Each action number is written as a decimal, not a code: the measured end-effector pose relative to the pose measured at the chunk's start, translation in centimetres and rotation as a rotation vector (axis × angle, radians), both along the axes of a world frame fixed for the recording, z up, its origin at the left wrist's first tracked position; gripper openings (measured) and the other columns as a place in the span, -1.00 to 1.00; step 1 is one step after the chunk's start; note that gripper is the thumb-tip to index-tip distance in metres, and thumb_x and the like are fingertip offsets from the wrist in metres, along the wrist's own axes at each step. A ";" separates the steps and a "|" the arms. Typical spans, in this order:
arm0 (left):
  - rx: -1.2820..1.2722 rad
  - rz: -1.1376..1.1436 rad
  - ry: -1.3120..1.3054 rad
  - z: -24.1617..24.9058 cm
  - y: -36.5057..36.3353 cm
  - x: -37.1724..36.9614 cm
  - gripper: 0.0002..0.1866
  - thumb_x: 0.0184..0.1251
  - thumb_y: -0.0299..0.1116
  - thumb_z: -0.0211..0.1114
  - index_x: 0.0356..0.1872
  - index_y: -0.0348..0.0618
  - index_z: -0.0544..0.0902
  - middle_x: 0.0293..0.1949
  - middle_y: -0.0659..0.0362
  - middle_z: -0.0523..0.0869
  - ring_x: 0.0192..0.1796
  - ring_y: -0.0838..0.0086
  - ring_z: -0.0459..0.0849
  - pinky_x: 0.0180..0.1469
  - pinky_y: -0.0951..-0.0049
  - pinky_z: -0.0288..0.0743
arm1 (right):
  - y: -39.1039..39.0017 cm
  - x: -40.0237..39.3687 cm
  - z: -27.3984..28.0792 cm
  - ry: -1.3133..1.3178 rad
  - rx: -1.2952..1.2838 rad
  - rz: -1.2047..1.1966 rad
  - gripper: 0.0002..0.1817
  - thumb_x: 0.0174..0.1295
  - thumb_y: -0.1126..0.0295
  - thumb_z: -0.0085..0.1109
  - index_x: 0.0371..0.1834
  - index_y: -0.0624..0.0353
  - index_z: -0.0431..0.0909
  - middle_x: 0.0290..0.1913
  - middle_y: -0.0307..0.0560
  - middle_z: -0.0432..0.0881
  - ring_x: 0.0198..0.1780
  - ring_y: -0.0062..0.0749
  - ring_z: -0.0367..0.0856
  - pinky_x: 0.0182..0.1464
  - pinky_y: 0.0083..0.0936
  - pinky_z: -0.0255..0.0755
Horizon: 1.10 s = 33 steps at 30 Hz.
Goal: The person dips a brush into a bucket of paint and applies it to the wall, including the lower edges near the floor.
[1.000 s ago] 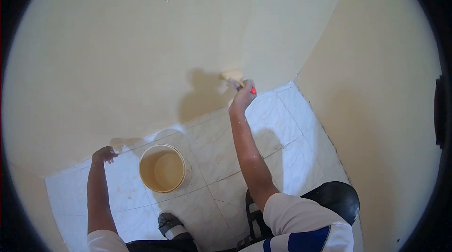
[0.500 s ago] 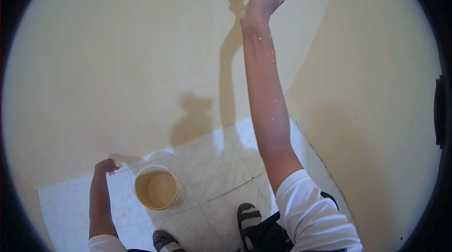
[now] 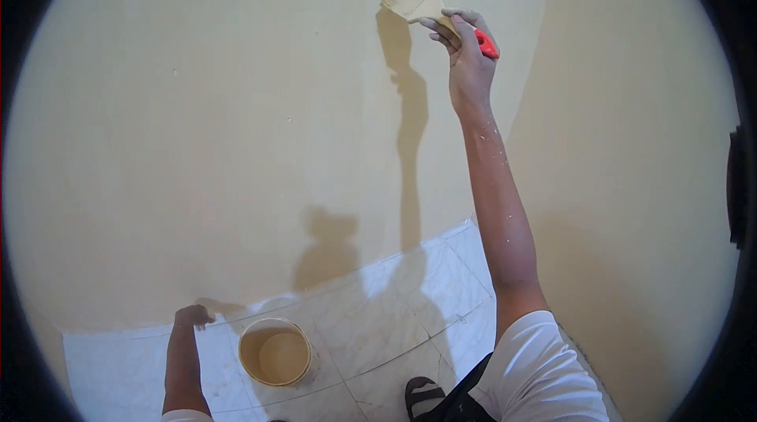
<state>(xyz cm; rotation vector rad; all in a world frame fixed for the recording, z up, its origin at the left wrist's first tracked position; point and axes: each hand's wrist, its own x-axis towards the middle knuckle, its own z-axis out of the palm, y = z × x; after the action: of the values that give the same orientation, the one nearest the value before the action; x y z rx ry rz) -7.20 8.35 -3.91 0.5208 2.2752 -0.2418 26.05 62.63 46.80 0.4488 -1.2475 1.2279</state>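
Observation:
High up in the view, my right hand (image 3: 471, 47) is closed round the handle of a wide paintbrush (image 3: 415, 1). The brush's bristles and neck are coated in cream paint, and a red handle end sticks out past my palm. Its bristles point up and left, close over the cream wall (image 3: 236, 146), with the brush's shadow just below them. My left hand (image 3: 194, 315) hangs low at the left, holding nothing, its fingers loosely bent and slightly apart. Closest to it is a round bucket (image 3: 248, 360) with tan paint inside, standing on the floor. White specks dot my right forearm.
White marbled tiles (image 3: 118, 367) cover the floor along the foot of the wall. A second wall (image 3: 623, 225) meets the first at a corner on the right. My sandalled foot (image 3: 424, 397) stands on the tiles right of the bucket.
The paintbrush and my right hand sit lower in view, and the whole brush head now shows. The bucket, floor and left hand also appear lower, as the view has tilted up.

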 end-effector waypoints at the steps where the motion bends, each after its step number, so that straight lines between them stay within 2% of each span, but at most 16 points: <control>1: -0.046 0.003 0.024 -0.3 -0.4 -0.1 -0.52 0.31 0.11 0.18 -0.22 -0.14 0.75 -0.28 0.13 0.81 -0.28 0.40 0.80 -0.10 0.27 0.65 | 0.3 0.1 0.0 -0.034 0.073 -0.087 -0.84 0.32 0.47 0.09 -0.16 0.36 0.58 -0.14 -0.06 0.65 -0.25 -0.34 0.71 -0.07 -0.47 0.53; 3: 0.011 0.051 0.002 -0.7 -1.3 -0.4 -0.53 0.32 0.10 0.18 -0.21 -0.15 0.75 -0.28 0.14 0.81 -0.28 0.39 0.80 -0.08 0.27 0.64 | 0.9 0.7 0.0 -0.102 0.219 -0.260 -0.82 0.32 0.52 0.14 -0.09 0.34 0.63 -0.08 -0.07 0.65 -0.18 -0.38 0.70 -0.02 -0.47 0.54; 6: 0.010 0.077 -0.034 -2.1 -2.2 -1.5 -0.53 0.33 0.08 0.20 -0.19 -0.16 0.74 -0.29 0.14 0.81 -0.26 0.39 0.80 -0.07 0.28 0.64 | 1.9 1.6 0.1 -0.167 0.486 -0.419 -0.82 0.28 0.57 0.18 -0.11 0.21 0.70 -0.04 -0.10 0.66 -0.09 -0.40 0.67 0.00 -0.46 0.55; 9: 0.013 0.052 -0.032 -2.5 -2.8 -1.7 -0.54 0.34 0.06 0.20 -0.18 -0.18 0.73 -0.29 0.12 0.81 -0.26 0.39 0.80 -0.10 0.28 0.65 | 1.9 2.1 -0.5 -0.194 0.653 -0.633 -0.82 0.29 0.64 0.13 -0.18 0.18 0.71 0.02 -0.09 0.65 -0.01 -0.38 0.67 0.04 -0.46 0.54; 12: 0.033 0.048 -0.020 -1.9 -2.1 -0.9 -0.55 0.34 0.05 0.21 -0.17 -0.17 0.73 -0.29 0.10 0.81 -0.28 0.37 0.80 -0.14 0.28 0.65 | 2.3 1.2 -1.3 -0.258 0.756 -0.633 -0.80 0.18 0.66 0.20 -0.25 0.09 0.70 -0.04 0.01 0.65 -0.04 -0.25 0.67 0.02 -0.47 0.55; 16: 0.109 0.043 -0.040 0.6 -0.8 0.7 -0.57 0.35 0.03 0.21 -0.16 -0.18 0.73 -0.30 0.09 0.81 -0.30 0.36 0.80 -0.14 0.26 0.66 | 2.1 -0.1 -3.8 -0.299 0.854 -0.715 -0.86 0.12 0.66 0.19 -0.34 0.16 0.61 0.02 0.09 0.61 0.00 -0.11 0.67 0.02 -0.42 0.57; 19: 0.074 0.050 -0.021 -0.4 -1.1 0.0 -0.56 0.35 0.03 0.20 -0.13 -0.18 0.72 -0.31 0.09 0.81 -0.30 0.35 0.80 -0.13 0.25 0.66 | 2.0 -1.5 -7.3 -0.293 0.915 -0.767 -0.85 0.08 0.66 0.16 -0.32 0.16 0.56 0.11 0.16 0.54 -0.02 -0.01 0.66 -0.01 -0.34 0.58; 23: 0.055 0.046 0.019 2.6 0.5 2.2 -0.56 0.36 0.05 0.18 -0.22 -0.16 0.74 -0.33 0.10 0.81 -0.28 0.36 0.80 -0.12 0.26 0.65 | 2.0 -1.9 -12.8 -0.372 0.899 -0.741 -0.81 0.04 0.64 0.18 -0.28 0.15 0.55 0.15 0.22 0.49 -0.02 0.03 0.63 0.03 -0.32 0.57; 26: 0.070 0.055 0.037 2.1 0.4 1.8 -0.54 0.36 0.07 0.17 -0.29 -0.15 0.75 -0.34 0.11 0.81 -0.26 0.37 0.79 -0.07 0.26 0.64 | 2.0 -2.0 -16.8 -0.355 0.913 -0.710 -0.81 0.04 0.63 0.19 -0.27 0.16 0.55 0.17 0.23 0.48 0.06 0.05 0.58 0.08 -0.25 0.53; 29: 0.009 0.000 0.029 1.8 0.8 1.4 -0.51 0.35 0.10 0.15 -0.33 -0.16 0.76 -0.33 0.12 0.81 -0.25 0.38 0.79 -0.03 0.25 0.63 | 2.0 -1.6 -20.9 -0.443 0.961 -0.702 -0.84 0.08 0.53 0.20 -0.25 0.15 0.56 0.18 0.24 0.47 0.07 0.05 0.56 0.08 -0.23 0.51; 32: 0.003 -0.063 0.055 3.8 1.8 2.3 -0.49 0.35 0.12 0.15 -0.36 -0.18 0.76 -0.32 0.12 0.81 -0.25 0.36 0.79 -0.03 0.23 0.62 | 2.0 -0.6 -24.5 -0.570 1.030 -0.659 -0.85 0.11 0.48 0.20 -0.23 0.13 0.57 0.18 0.25 0.47 0.04 0.03 0.57 0.06 -0.24 0.52; 33: 0.000 -0.055 0.048 3.6 1.9 2.2 -0.50 0.35 0.13 0.16 -0.34 -0.15 0.75 -0.31 0.13 0.81 -0.26 0.38 0.79 -0.09 0.25 0.63 | 1.7 0.0 -25.3 -0.617 1.057 -0.640 -0.85 0.12 0.47 0.20 -0.22 0.13 0.57 0.17 0.25 0.47 0.03 0.03 0.57 0.05 -0.24 0.52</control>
<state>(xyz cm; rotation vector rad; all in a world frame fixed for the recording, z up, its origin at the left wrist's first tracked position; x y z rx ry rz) -5.02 10.29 -0.35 0.5844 2.3092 -0.2842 26.09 64.30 21.51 0.3568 -2.3230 0.0510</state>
